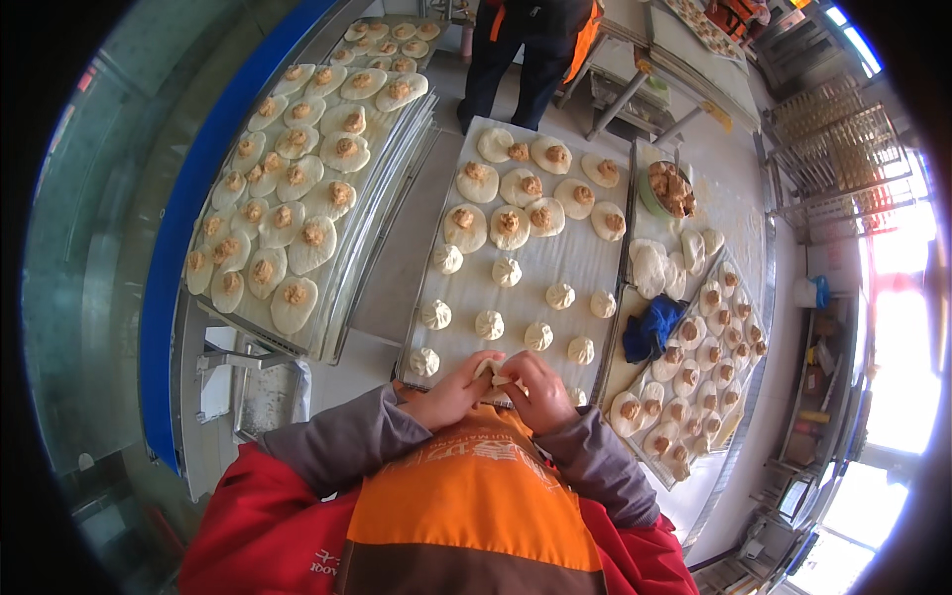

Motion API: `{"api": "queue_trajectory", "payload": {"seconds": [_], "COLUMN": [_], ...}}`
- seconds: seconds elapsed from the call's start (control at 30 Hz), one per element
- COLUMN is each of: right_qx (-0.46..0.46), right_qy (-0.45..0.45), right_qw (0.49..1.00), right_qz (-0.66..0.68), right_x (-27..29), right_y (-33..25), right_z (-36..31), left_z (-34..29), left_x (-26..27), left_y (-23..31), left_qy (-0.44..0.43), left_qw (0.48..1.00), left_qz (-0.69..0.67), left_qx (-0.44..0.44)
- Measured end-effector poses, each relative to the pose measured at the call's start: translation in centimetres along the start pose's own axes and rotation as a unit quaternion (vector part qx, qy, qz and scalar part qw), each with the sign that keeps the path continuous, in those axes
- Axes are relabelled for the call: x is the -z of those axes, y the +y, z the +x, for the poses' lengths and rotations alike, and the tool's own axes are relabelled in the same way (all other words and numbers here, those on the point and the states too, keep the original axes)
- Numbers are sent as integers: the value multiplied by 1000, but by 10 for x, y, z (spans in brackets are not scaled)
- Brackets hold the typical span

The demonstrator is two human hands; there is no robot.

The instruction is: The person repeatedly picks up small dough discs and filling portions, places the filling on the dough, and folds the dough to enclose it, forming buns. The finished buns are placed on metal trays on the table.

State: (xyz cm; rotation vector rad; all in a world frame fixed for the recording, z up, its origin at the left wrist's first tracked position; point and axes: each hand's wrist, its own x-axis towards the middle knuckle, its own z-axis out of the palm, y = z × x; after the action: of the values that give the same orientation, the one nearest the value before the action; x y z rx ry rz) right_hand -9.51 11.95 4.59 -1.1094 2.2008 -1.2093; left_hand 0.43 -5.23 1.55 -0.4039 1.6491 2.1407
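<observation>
Between my two hands, just over the near edge of the middle tray (pixel 585 260), a filled bun (pixel 489 368) of pale dough is gathered at its rim. My left hand (pixel 448 395) cups it from the left, fingers curled round. My right hand (pixel 539 393) pinches the dough edge from the right. Pleated buns (pixel 489 324) stand in loose rows on the near half of this tray. Farther up it, flat dough rounds (pixel 467 238) lie with lumps of brown filling on them. The underside of the held bun is hidden by my fingers.
A stack of trays (pixel 347 288) on the left bears many filled rounds. To the right are a green bowl of filling (pixel 670 190), plain dough pieces (pixel 650 266), a blue cloth (pixel 652 330) and another filled tray (pixel 729 399). Beyond, a person (pixel 531 59) stands.
</observation>
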Motion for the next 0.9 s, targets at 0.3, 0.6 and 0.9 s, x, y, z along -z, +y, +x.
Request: {"api": "queue_trajectory", "payload": {"seconds": [0.3,0.6,0.9], "right_qx": [66,29,72], "right_qy": [-16,-17,-20], "right_qw": [994,998,992], "right_qz": [-81,-54,-99], "right_x": [2,-3,-3], "right_y": [-14,-17,-12], "right_z": [13,10,17], "left_z": [4,9,8], "left_x": [16,26,0], "left_y": [1,17,-4], "left_qy": [-84,-149,10], "left_qw": [994,942,974], "left_qz": [22,-267,-203], "left_qx": [-60,136,100]}}
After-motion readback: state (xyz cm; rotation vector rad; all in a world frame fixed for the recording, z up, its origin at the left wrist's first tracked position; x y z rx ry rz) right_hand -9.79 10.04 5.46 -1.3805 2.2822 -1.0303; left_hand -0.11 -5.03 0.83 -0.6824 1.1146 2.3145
